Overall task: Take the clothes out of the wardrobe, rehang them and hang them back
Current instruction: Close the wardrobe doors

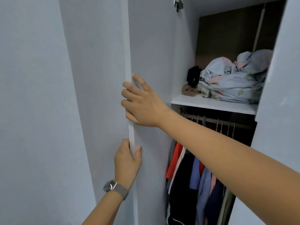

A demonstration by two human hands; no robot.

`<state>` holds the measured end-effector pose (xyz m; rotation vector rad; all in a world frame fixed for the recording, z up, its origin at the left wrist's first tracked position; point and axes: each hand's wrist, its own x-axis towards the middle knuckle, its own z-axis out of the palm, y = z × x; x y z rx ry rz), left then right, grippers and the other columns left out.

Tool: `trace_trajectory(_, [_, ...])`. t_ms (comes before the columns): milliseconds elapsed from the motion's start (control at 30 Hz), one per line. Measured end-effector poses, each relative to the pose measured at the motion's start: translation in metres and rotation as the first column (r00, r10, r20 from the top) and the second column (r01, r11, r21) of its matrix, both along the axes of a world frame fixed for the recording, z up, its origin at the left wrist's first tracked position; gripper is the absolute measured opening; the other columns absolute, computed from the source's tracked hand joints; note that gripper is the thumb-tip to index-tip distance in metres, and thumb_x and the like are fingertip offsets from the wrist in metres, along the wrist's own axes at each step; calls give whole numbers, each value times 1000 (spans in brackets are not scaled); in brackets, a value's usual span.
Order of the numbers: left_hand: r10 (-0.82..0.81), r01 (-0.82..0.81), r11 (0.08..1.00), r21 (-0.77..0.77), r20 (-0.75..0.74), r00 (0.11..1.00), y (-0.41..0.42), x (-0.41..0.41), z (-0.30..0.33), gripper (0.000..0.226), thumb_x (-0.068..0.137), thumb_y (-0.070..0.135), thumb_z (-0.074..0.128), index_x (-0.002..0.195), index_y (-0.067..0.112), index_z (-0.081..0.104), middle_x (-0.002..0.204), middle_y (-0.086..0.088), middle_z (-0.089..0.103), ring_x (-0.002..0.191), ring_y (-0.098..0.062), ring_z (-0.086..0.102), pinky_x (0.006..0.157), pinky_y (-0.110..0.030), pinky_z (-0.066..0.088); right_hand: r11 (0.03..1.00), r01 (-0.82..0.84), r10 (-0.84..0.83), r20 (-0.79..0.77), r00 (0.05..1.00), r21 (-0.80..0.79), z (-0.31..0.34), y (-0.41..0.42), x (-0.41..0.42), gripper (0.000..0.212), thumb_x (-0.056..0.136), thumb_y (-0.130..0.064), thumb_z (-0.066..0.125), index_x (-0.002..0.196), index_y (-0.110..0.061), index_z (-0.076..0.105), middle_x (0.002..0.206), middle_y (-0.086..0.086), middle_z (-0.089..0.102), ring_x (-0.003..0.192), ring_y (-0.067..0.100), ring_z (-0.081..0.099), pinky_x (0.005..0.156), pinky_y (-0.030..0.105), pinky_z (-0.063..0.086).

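The wardrobe's left door [151,46] stands swung open, its white edge facing me. My left hand [127,161], with a watch on the wrist, grips that edge low down, thumb on the inner face. Higher up, my right hand [141,103] holds the same edge, fingers curled round it and the index finger lying straighter on the inner face. Inside, several clothes [194,181] in red, blue, navy and pink hang on hangers from a rail [215,120] under a white shelf [214,105].
On the shelf lies a crumpled pale floral bedsheet [233,78] beside a black item [193,75] and a tan one [188,90]. The right door [279,95] is partly open at the right edge. A pale wall [32,111] is close on the left.
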<state>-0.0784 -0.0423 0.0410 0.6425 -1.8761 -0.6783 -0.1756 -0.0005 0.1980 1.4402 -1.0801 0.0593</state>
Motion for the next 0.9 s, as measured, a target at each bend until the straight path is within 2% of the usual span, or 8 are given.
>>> trace_trajectory(133, [-31,32,999,-31,21,999,31,-11,-4,42,85,23,65,68,29,27,58,9,37,48,-7,37,45,-18,22,997,-35,38,40,998,-67,-7,33,-13,22,83,-19,44,69,-8,58,85,7,59,115,30,57,112,54,29])
trace_trajectory(233, [-80,83,991,-105,31,996,55,-25,-8,29,83,26,66,76,26,38,67,8,46,57,-8,46,48,-14,28,996,-27,32,47,998,-90,-9,66,-25,20,82,-17,47,70,-8,59,84,7,60,115,30,57,113,53,28])
trace_trajectory(367, [-292,294,950,-103,31,956,86,-45,-15,31,80,32,68,97,30,43,89,20,46,84,2,52,69,-8,45,994,25,-21,39,999,-111,-12,114,-49,18,83,-19,49,74,-10,61,86,7,62,117,29,55,108,50,34])
trace_trajectory(467, [-458,465,879,-106,84,885,107,-56,-22,40,82,42,61,116,30,44,107,22,45,106,8,46,89,-3,36,985,99,-94,40,995,-141,-14,148,-69,15,82,-19,48,76,-12,60,87,6,62,119,31,55,96,48,40])
trace_trajectory(567, [-551,588,793,-159,227,803,126,-70,-29,49,88,35,53,134,23,40,125,18,40,115,9,39,96,2,25,963,218,-213,49,976,-158,-17,184,-92,15,83,-19,47,79,-14,60,92,5,63,123,30,53,92,47,39])
trace_trajectory(667, [-556,674,703,-227,415,720,141,-95,-39,61,90,27,47,147,27,23,147,13,25,129,-1,34,106,-9,25,906,390,-378,100,920,-164,-21,219,-120,18,87,-20,45,86,-15,62,101,3,63,130,27,48,92,47,39])
trace_trajectory(767, [-474,687,685,-241,570,672,156,-126,-50,63,90,22,45,146,39,22,157,7,4,127,-17,37,108,-25,32,823,556,-531,190,826,-115,-28,251,-147,23,87,-23,48,102,-14,63,114,3,60,137,24,41,97,47,35])
trace_trajectory(900, [-475,612,747,-258,437,764,180,-172,-50,70,89,15,47,148,35,16,158,7,2,134,-17,33,109,-25,32,739,673,-658,223,719,8,-34,286,-178,50,86,-36,57,130,-13,55,137,2,52,141,23,35,105,49,27])
